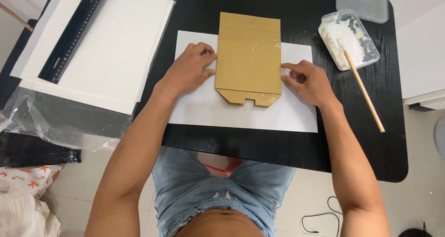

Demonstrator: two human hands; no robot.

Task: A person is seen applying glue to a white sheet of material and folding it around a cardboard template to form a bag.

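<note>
A flat brown cardboard piece (249, 58), notched along its near edge w/ clear tape across the middle, lay on a white paper sheet (241, 112) at the centre of a black table (278, 146).

Left hand (191, 70) rested on the paper at the cardboard's left edge; fingers curled, thumb and fingertips pressed against that edge. Not wrapped around anything, only pushing in from the side. Right hand (308, 82) was at the opp. edge, fingers bent, tips touching the cardboard's right side. Same condition: contact w/ the edge, no enclosing grasp. The cardboard sat between the two hands, flat, approx. square to the paper.

Right of the cardboard, near the table's far corner: a clear plastic tub (368, 56) holding white paste, w/ a wooden stick (364, 91) leaning out of it toward the person. A second clear container or lid (362, 3) stood just behind the tub.

Left side: a stack of large white boards (111, 56) w/ a black ruler (74, 33) lying diagonally on top. Crumpled clear plastic wrap (51, 121) hung at the near edge of that stack.
</note>
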